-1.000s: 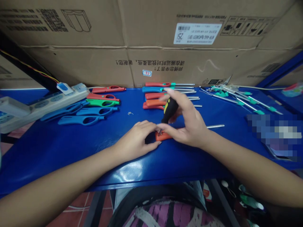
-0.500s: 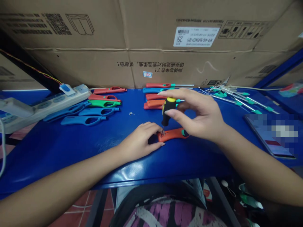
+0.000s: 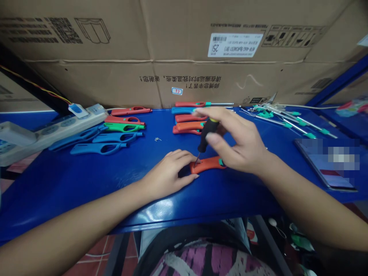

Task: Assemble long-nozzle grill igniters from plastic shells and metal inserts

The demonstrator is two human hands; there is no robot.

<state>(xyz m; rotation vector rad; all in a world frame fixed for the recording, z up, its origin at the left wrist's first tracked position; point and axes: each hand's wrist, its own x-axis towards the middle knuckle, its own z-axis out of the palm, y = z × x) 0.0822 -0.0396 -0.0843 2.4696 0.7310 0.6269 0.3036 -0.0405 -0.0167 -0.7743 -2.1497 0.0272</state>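
An orange lighter point(image 3: 207, 164) with a green trigger lies flat on the blue table, its right end hidden by my right hand. My left hand point(image 3: 172, 172) pinches the lighter's left end between thumb and fingers, pressing it to the table. In my right hand point(image 3: 237, 140) is a screwdriver point(image 3: 205, 138) with a black and yellow handle, gripped between thumb and fingers. The screwdriver leans to the right, and its tip touches the lighter near the left end. Behind it, a stack of red, orange and blue lighters point(image 3: 188, 126) is partly covered by my right hand.
Red, green and blue lighter shells point(image 3: 123, 126) lie at the left beside a white power strip point(image 3: 60, 128). Metal lighter tubes with green parts point(image 3: 290, 120) are piled at the right, behind a phone point(image 3: 322, 165). Tiny pale pieces point(image 3: 158, 139) lie mid-table. A cardboard box point(image 3: 115, 80) stands behind.
The screwdriver's handle has tilted further to the right, and my right hand has turned with it. My left hand keeps its hold on the lighter. The whole view has shifted slightly.
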